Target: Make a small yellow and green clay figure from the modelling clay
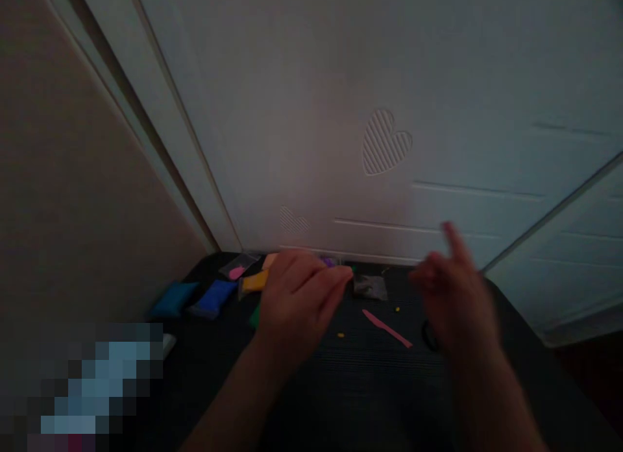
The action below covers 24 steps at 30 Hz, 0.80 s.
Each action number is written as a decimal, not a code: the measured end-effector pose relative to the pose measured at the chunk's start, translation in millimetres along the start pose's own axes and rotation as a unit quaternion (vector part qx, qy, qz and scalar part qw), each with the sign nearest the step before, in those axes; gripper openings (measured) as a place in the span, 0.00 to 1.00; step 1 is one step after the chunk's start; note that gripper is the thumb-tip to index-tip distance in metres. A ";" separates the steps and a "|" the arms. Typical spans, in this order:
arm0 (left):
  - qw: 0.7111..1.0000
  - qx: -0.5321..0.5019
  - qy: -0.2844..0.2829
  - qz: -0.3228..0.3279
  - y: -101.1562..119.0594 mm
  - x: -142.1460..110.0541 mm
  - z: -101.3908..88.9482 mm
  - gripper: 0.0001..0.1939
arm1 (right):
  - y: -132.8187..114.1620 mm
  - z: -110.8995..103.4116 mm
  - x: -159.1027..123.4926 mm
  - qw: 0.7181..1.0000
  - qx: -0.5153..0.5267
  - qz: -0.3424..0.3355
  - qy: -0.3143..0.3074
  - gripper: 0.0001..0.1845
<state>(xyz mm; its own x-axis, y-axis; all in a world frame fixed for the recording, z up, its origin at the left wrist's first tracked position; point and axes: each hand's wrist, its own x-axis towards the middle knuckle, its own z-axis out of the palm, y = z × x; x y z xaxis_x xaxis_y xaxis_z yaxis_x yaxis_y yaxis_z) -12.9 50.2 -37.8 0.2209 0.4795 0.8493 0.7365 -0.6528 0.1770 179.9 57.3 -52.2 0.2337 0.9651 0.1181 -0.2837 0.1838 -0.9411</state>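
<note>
My left hand [304, 299] is raised over the dark table, its thumb and fingers pressed together in a pinch. A tiny green spot shows just past those fingertips; I cannot make out what the pinch holds. My right hand [455, 296] hovers to the right, slightly blurred, with one finger pointing up and the others bent; no object shows in it. Between the hands lie a pink plastic knife [387, 329], a small yellow piece [341, 335] and a tiny yellow-and-dark piece [397, 309]. A dark ring-shaped thing [429, 335] is partly hidden by my right hand.
Left of my hands lie a teal packet [174, 300], a blue packet [213, 299], a yellow packet [254, 281] and a clear bag with a pink piece [237, 272]. A greyish clear packet [370, 287] lies near the white panel [311, 147] behind the table [370, 387].
</note>
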 end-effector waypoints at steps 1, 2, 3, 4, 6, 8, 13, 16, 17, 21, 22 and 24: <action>1.000 0.000 -0.025 -0.006 -5.6 -0.4 6.0 0.05 | 6.6 8.7 0.5 0.998 0.032 0.045 -0.036 0.21; 0.999 0.001 -0.044 -0.011 -10.1 0.3 8.3 0.04 | 11.4 17.3 -0.6 0.991 0.060 0.093 -0.080 0.23; 0.999 0.003 -0.041 -0.013 -13.2 2.2 6.9 0.04 | 13.6 24.8 -3.1 0.981 0.078 0.130 -0.117 0.23; 0.999 0.007 -0.023 -0.023 -15.1 4.6 2.3 0.05 | 12.6 30.8 -6.5 0.973 0.087 0.158 -0.143 0.23; 0.999 0.002 0.009 -0.040 -15.3 10.3 -11.7 0.06 | 1.1 36.5 -15.3 0.981 0.066 0.115 -0.141 0.21; 0.995 -0.026 0.030 -0.087 -11.3 16.3 -22.0 0.05 | -18.2 35.5 -24.0 0.987 0.070 0.072 -0.127 0.19; 0.950 -0.170 0.071 -0.251 8.7 33.0 -2.0 0.06 | -42.4 32.0 -27.5 0.976 0.173 -0.004 -0.136 0.15; 0.961 -0.176 0.057 -0.205 19.4 39.5 14.2 0.03 | -26.8 31.3 -16.8 0.982 0.144 0.008 -0.125 0.12; 0.969 -0.165 0.058 -0.172 21.1 40.2 15.7 0.02 | -20.7 30.2 -12.3 0.987 0.102 0.017 -0.126 0.13; 0.990 -0.108 0.068 -0.057 18.9 36.1 2.8 0.04 | -11.3 27.2 -5.5 0.994 0.018 -0.002 -0.109 0.13; 0.991 -0.099 0.077 -0.035 17.6 34.6 -3.3 0.05 | -13.0 28.1 -7.6 0.995 0.011 -0.002 -0.102 0.13; 0.992 -0.082 0.092 0.003 15.9 32.8 -15.2 0.06 | -18.8 31.8 -14.0 0.996 -0.005 0.014 -0.085 0.13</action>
<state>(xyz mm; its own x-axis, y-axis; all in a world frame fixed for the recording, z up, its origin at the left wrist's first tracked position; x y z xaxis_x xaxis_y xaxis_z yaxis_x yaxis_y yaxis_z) -3.7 46.6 0.4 0.0927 0.3698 0.9245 0.6191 -0.7486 0.2373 152.5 46.3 -26.1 0.0655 0.9875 0.1435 -0.2776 0.1562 -0.9479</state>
